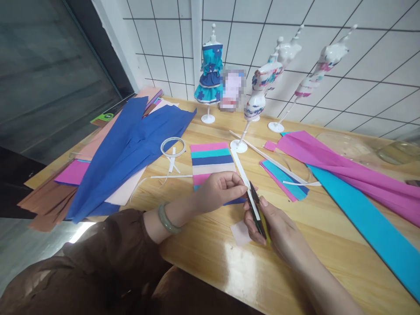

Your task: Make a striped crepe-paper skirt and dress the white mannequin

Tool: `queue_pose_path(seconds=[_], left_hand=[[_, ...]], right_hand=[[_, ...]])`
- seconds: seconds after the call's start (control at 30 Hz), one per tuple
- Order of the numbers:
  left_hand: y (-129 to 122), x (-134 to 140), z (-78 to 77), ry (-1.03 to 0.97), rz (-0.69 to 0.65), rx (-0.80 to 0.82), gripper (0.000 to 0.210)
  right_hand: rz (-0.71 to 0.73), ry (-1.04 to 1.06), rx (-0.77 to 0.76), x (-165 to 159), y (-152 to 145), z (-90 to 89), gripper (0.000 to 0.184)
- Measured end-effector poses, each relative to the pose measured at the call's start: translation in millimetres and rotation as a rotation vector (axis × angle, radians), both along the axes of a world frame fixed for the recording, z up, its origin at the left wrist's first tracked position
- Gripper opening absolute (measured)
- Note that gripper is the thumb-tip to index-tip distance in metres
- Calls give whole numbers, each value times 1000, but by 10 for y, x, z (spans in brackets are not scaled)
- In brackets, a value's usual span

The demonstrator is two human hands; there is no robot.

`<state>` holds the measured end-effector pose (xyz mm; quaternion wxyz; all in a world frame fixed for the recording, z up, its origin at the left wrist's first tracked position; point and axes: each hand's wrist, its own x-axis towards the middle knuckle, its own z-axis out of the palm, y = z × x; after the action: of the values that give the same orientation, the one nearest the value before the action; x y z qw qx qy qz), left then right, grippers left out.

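Note:
My left hand [218, 190] pinches a narrow white strip [240, 166], apparently double-sided tape, between thumb and fingertips. The strip runs from near a doll stand's base down across the scissors. My right hand [278, 225] is closed around scissors [253, 194] with dark blades and a partly visible yellow handle. The blades lie beside the strip, near my left fingertips; whether they touch it I cannot tell. Under and beyond my left hand is a striped sheet [211, 160] of pink, teal, blue and pale crepe paper, partly covered. A small pale square [240, 232] lies below the scissors.
A tape roll [177, 155] and cut strips lie left of the striped sheet. Blue crepe paper [126, 144] covers the left side; pink [315, 153] and turquoise sheets [361, 218] lie right. Behind stand a dressed doll form [211, 72], several bare forms and a blurred phone [232, 89].

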<state>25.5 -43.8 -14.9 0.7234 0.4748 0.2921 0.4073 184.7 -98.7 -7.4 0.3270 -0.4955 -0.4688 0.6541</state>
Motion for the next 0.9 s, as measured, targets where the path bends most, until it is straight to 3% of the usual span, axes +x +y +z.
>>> queue_pose_path(seconds=[0.67, 0.9], left_hand=[[-48, 51, -25, 35, 13, 29, 21], [-47, 48, -23, 7, 11, 4, 20]], right_hand=[[-64, -230, 118, -50, -18, 44, 47], [-81, -206, 103, -70, -19, 44, 44]])
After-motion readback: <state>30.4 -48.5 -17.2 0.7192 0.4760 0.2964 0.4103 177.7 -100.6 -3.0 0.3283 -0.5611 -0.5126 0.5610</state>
